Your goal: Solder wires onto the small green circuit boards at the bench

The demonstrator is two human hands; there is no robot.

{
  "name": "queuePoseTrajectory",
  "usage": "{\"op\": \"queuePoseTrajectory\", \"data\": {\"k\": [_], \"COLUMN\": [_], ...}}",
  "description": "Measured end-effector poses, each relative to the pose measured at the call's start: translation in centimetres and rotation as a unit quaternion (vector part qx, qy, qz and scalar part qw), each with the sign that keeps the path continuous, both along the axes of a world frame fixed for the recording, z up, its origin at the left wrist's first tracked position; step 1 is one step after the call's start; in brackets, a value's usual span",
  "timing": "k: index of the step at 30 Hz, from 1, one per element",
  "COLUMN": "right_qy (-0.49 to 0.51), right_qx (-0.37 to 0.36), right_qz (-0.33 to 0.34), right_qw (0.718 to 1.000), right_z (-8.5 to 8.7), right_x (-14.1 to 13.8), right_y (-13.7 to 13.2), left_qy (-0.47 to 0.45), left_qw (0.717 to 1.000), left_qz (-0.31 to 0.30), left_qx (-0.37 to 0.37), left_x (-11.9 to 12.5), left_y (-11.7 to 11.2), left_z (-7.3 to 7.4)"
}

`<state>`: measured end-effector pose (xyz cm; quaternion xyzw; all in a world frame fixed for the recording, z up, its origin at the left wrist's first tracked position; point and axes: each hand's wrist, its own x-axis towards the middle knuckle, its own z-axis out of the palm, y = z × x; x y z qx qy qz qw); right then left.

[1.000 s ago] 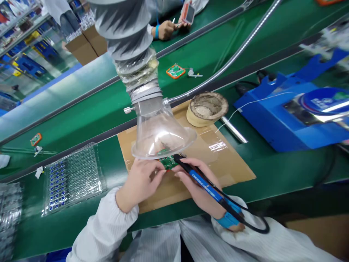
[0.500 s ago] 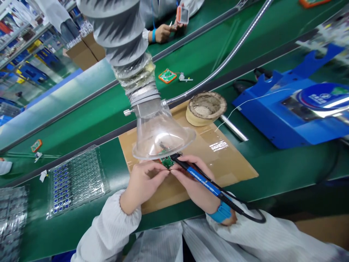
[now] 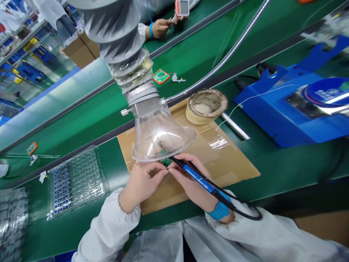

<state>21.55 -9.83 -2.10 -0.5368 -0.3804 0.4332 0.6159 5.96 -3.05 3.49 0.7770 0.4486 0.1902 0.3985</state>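
Note:
Under the rim of a clear funnel-shaped hood (image 3: 160, 136), my left hand (image 3: 141, 183) pinches the near edge of a small green circuit board (image 3: 165, 162). My right hand (image 3: 192, 185) holds a blue and black soldering iron (image 3: 198, 178) like a pen, with its cable trailing back over the wrist. The right thumb meets the left fingertips at the board's near corner. Seen through the plastic, the iron's tip lies over the board; exact contact cannot be made out. A blue strap (image 3: 219, 211) circles my right wrist.
Brown cardboard (image 3: 218, 163) lies beneath my hands. Beyond stand a crusted round pot (image 3: 192, 114) and a blue metal stand (image 3: 275, 109). At left is a clear tray (image 3: 87, 174) with blue parts. Orange-framed boards (image 3: 161, 76) lie on the green belt. Across it, a co-worker's hands (image 3: 160, 28) hold a device.
The soldering iron's handle has shifted slightly left. The orange-framed boards on the belt have slid a little to the left. My left hand keeps its pinch on the circuit board.

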Motion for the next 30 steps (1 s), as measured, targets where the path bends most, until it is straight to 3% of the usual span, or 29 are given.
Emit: {"op": "queuePoseTrajectory", "data": {"k": [15,23,30], "right_qy": [-0.001,-0.124,-0.246], "right_qx": [-0.014,0.004,0.047], "right_qz": [-0.022,-0.043,-0.044], "right_qw": [1.000,0.991,0.967], "right_z": [-0.1,-1.1,-0.9], "right_x": [0.0,1.2,3.8], "right_y": [0.1,-0.6,-2.0], "left_qy": [-0.029,0.064,0.031], "left_qw": [0.998,0.996,0.995], "left_qz": [0.035,0.017,-0.022], "left_qx": [-0.038,0.065,0.092], "left_x": [0.3,-0.9,-0.6], "left_y": [-0.3,2.1,3.5], "left_z": [0.8,-1.4,-2.0]}}
